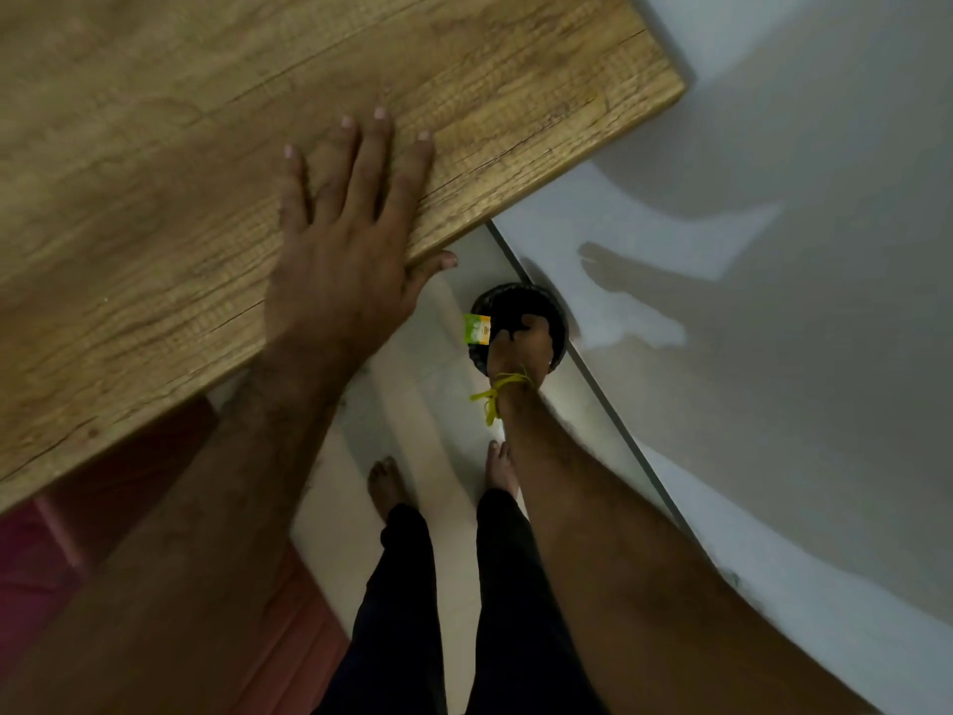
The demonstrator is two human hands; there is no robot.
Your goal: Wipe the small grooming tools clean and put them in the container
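One hand (343, 250) flat on wooden table (154, 147).

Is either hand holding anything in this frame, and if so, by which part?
The left hand holds nothing; it lies flat on the wooden tabletop. The right hand reaches into a black bin on the floor; whether it grips anything cannot be told.

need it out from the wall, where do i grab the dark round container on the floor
By its far rim, from above: the dark round container stands open-mouthed on the floor, wall close on its right, green packet at its left rim.
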